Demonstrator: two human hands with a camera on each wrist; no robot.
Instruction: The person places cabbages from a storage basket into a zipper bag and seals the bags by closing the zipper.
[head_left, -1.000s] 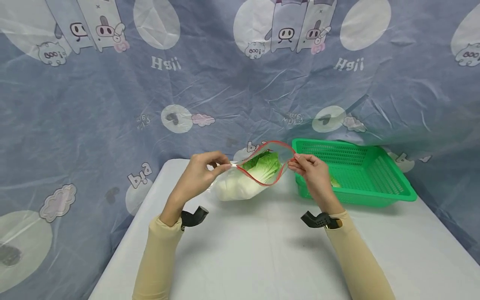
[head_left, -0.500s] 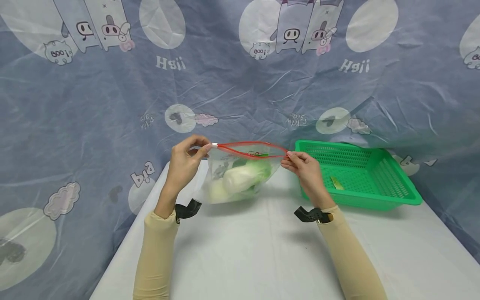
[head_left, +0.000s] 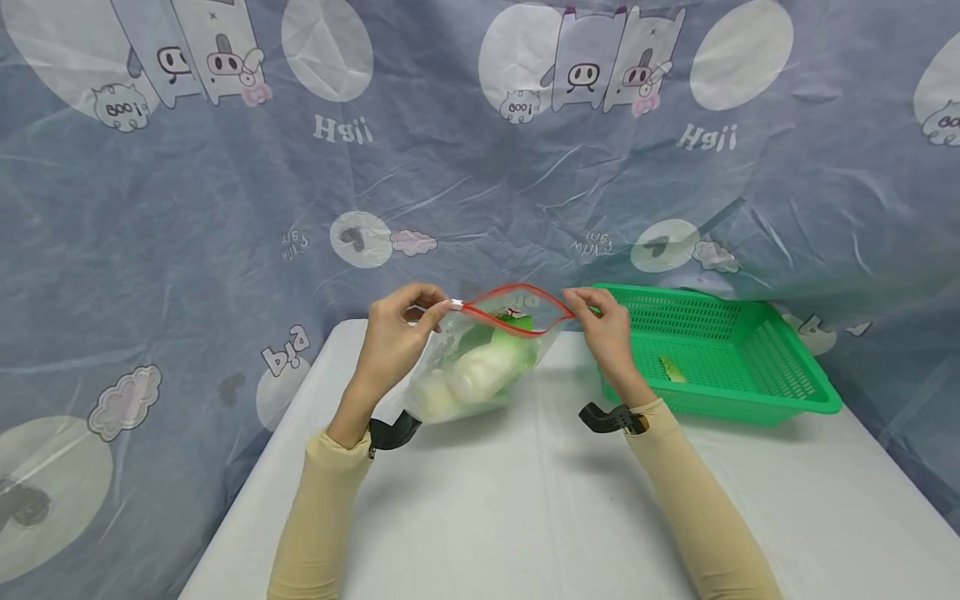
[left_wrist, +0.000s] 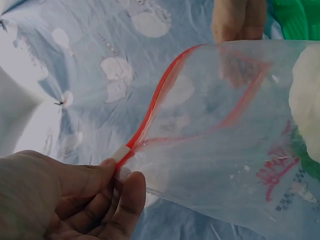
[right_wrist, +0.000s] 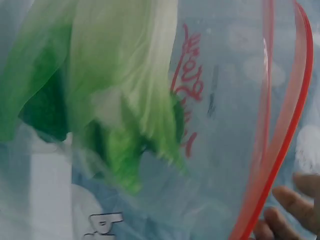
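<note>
Clear and red-rimmed, a zip bag (head_left: 438, 367) hangs slantwise above the table with its mouth partly spread. Chinese cabbage (head_left: 487, 371), pale stalks and green leaves, lies inside; the leaves (right_wrist: 125, 150) show through the plastic in the right wrist view. Thumb and fingers of my left hand (head_left: 393, 342) pinch the bag's left corner at the white slider (left_wrist: 121, 153). At the opposite end of the red rim, my right hand (head_left: 606, 329) grips the other corner. In the right wrist view only some of its fingers (right_wrist: 295, 205) show, beside the rim.
A green plastic basket (head_left: 750, 404) stands on the right, with a small leaf scrap (head_left: 672, 369) in it. Both rest on a white-covered table (head_left: 540, 508). Behind the table hangs a blue-grey patterned cloth (head_left: 465, 183).
The bag's mouth, wide toward the head camera at first, was pulled flatter, then spread partly again. Lately my left hand has moved right and slightly down, and my right hand slightly up.
</note>
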